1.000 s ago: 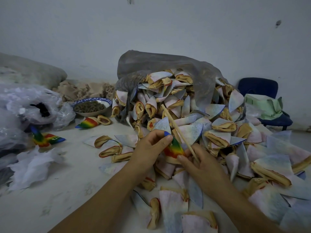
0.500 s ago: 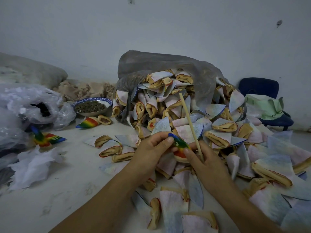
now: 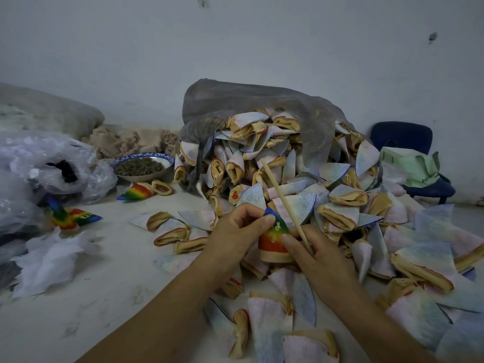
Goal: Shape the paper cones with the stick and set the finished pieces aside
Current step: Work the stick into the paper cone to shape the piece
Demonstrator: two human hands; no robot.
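A rainbow-coloured cone [image 3: 273, 239] with a tan rim stands between my hands, blue tip up. My left hand [image 3: 237, 231] pinches the tip with thumb and forefinger. My right hand [image 3: 313, 254] touches the cone's side with its thumb and grips a long wooden stick [image 3: 284, 201], which points up and to the left over the pile. A big heap of pale, inside-out cones [image 3: 301, 179] spills from a grey sack [image 3: 262, 100] behind and to the right. Three finished rainbow cones lie at the left [image 3: 137, 191] [image 3: 59, 214] [image 3: 85, 217].
A blue-rimmed bowl [image 3: 144, 166] of dark pellets sits at the back left. Clear plastic bags [image 3: 49, 166] and white tissue [image 3: 49, 260] lie at the left. A blue chair [image 3: 403, 138] with green cloth [image 3: 408, 166] stands at the right. Loose pale cones [image 3: 170, 229] lie on the white surface.
The rainbow cone has turned from lying across to standing tip up, and more of it shows. The stick has tilted back toward the left in my right hand.
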